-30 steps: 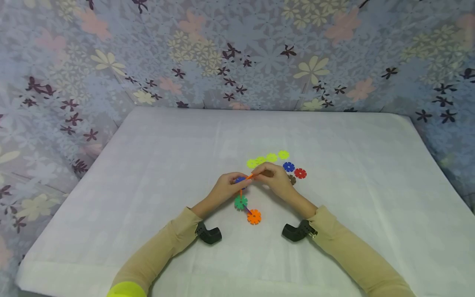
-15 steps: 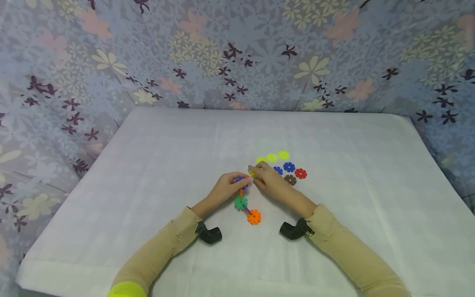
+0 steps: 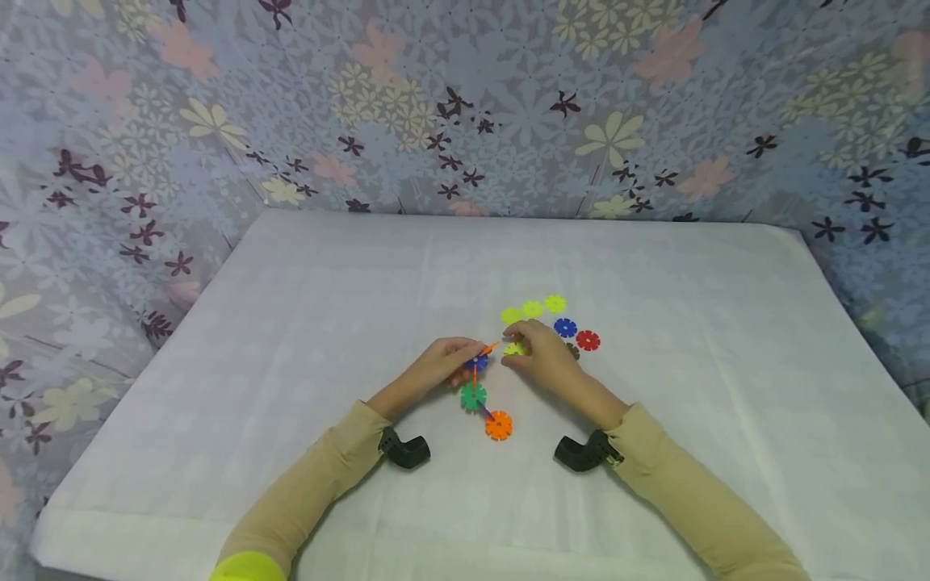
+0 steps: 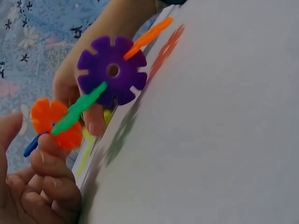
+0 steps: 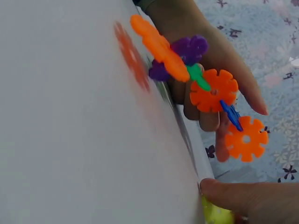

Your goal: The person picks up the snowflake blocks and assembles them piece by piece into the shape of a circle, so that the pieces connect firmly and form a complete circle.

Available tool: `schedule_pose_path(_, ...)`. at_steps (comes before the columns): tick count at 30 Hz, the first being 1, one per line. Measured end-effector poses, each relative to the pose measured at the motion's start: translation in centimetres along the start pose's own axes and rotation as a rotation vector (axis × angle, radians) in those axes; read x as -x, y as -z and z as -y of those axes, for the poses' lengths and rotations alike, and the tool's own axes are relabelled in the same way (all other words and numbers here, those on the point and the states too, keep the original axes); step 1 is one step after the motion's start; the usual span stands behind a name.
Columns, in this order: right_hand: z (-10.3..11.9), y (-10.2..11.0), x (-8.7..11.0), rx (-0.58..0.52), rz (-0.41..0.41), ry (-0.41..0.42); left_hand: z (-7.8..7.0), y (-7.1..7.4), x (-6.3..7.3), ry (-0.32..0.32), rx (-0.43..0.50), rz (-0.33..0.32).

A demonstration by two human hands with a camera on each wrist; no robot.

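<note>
- My left hand (image 3: 443, 365) pinched the far end of the linked chain of flat plastic snowflake discs (image 3: 475, 387), which lay on the white-clothed tabletop (image 3: 291, 323) in front of me.
- My right hand (image 3: 541, 355), just right of it, pinched a loose yellow-green plastic disc (image 3: 514, 349).
- Beyond lay three more yellow-green discs (image 3: 533, 308), with a blue disc (image 3: 565, 327) and a red disc (image 3: 588, 340) to their right.

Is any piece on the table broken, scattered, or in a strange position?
Nothing stands out. The loose discs lie flat and whole beside the right hand; the left hand holds the joined chain, which looks intact.
</note>
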State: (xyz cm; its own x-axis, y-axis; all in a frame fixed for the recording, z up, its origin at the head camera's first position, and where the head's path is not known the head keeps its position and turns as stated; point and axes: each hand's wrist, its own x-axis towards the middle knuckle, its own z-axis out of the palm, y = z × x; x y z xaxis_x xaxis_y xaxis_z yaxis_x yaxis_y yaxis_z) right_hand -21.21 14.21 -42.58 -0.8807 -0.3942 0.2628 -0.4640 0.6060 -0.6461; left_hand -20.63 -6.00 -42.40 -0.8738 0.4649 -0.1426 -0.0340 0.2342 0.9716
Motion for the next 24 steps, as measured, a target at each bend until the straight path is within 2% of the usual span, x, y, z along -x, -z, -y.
schedule_pose_path(3,0.0,0.6,0.2,-0.080,-0.024,-0.020,0.1,0.1,-0.1,0.023,0.014,0.030)
schedule_pose_path(8,-0.4,1.1,0.1,-0.441,-0.021,-0.130,0.0,0.4,0.0,-0.002,0.006,0.067)
schedule_pose_path(11,-0.5,1.1,0.1,-0.592,-0.032,-0.153,0.0,0.5,0.0,-0.021,0.005,0.085)
schedule_pose_path(14,0.7,1.6,0.2,-0.630,-0.054,-0.119,-0.7,0.5,0.3,-0.023,-0.003,0.101)
schedule_pose_path(19,0.5,1.2,0.2,-0.632,-0.075,-0.108,-0.9,0.8,0.2,-0.021,-0.016,0.119)
schedule_pose_path(21,-0.4,0.8,0.1,-0.638,-0.072,-0.105,-0.1,0.8,-0.2,-0.027,-0.010,0.120)
schedule_pose_path(24,-0.5,0.7,0.2,-0.670,-0.061,-0.118,0.1,0.7,-0.3,-0.041,-0.002,0.122)
